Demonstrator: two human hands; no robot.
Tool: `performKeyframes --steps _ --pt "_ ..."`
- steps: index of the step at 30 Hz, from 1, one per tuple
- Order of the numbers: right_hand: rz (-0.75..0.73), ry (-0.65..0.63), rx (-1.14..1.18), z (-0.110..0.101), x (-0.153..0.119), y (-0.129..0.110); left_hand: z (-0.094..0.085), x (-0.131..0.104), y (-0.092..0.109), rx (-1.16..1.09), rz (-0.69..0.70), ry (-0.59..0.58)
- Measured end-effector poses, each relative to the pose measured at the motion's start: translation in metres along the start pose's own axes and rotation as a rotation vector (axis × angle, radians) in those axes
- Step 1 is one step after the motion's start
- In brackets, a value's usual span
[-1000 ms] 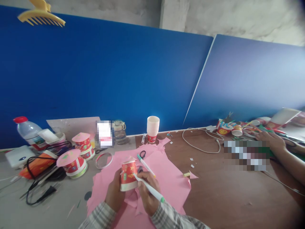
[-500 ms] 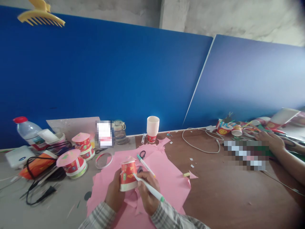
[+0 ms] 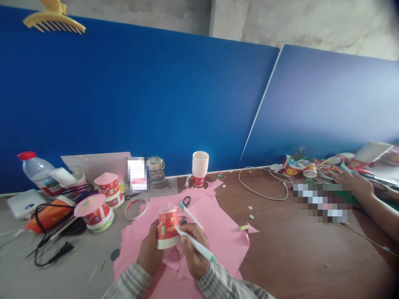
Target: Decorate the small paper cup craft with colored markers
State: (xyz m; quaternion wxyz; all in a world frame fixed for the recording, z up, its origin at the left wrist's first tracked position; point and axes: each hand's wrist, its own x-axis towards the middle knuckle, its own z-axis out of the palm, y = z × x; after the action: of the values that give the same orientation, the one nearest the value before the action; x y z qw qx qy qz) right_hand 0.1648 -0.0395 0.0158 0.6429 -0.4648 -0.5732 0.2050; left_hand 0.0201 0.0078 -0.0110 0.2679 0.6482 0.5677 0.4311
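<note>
Cup (image 3: pixel 167 232), red tapered paper with gold print: held wide white rim downward above crumpled pink paper sheets (image 3: pixel 226 224), well in from the far edge of the grey-and-brown table (image 3: pixel 289 257); a piece of pink paper (image 3: pixel 170 207) is seen on its top.
Left hand (image 3: pixel 151 251): wrapped around the left side of the cup.
Right hand (image 3: pixel 195 245): closed around a slim white marker with a green end (image 3: pixel 199 250); its tip is directed at the cup's right side, but whether contact is made cannot be told.
Hands: kept apart, with the cup between.
Second marker, white with a teal end (image 3: pixel 190 214): laid on the pink sheets, just beyond the right hand.
Stack of white paper cups, lowest one red-printed (image 3: pixel 200 166): stood upright near the table's far edge.
Clear tape-like ring (image 3: pixel 139 218): laid just left of the sheets.
Co-worker's hand (image 3: pixel 357 183): seen toward the table's far right corner.
</note>
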Motion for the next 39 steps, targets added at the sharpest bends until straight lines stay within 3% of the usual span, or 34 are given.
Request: performKeyframes --steps 39 --pt "-0.058 0.025 -0.048 0.0002 0.0033 -0.0032 -0.0013 0.0004 0.0045 0.003 -0.020 0.001"
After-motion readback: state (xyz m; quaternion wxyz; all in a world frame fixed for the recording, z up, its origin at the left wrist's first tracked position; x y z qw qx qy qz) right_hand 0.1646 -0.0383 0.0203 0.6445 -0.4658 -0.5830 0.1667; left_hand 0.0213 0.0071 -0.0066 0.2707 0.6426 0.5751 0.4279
